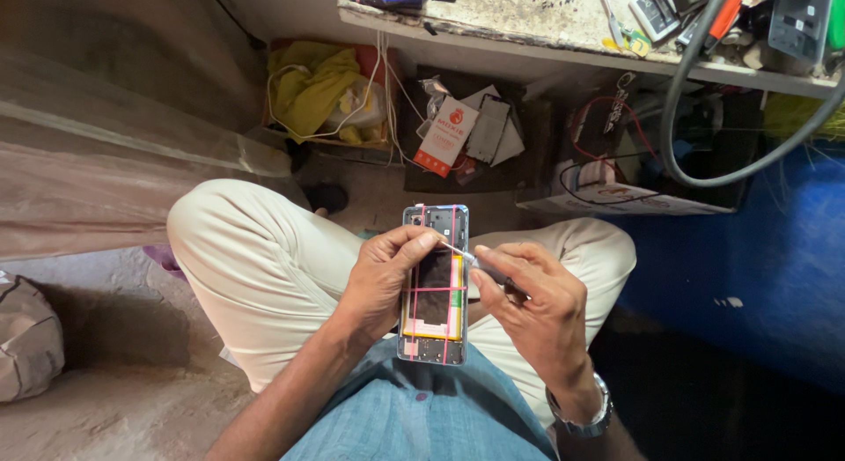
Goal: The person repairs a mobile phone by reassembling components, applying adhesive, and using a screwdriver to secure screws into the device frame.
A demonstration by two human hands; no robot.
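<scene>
Blue shirt (pixel 414 417) fills the bottom edge, with the person's crossed legs in beige trousers (pixel 255 267) just beyond it. Left hand (pixel 380 280) wraps around the left edge of an opened phone (pixel 434 289) with its back cover off, thumb pressed across the top, the phone held over the lap between the knees. Right hand (pixel 537 307), wristwatch (pixel 588 417) on the wrist, pinches a thin pointed tool (pixel 466 258), tip touching the phone's upper right edge.

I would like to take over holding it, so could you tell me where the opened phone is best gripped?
Probably by its long side edges at mid-length, coming from the left, as the left hand holds the opened phone. It lies face-open, with the right hand working a thin tool from the right.
</scene>
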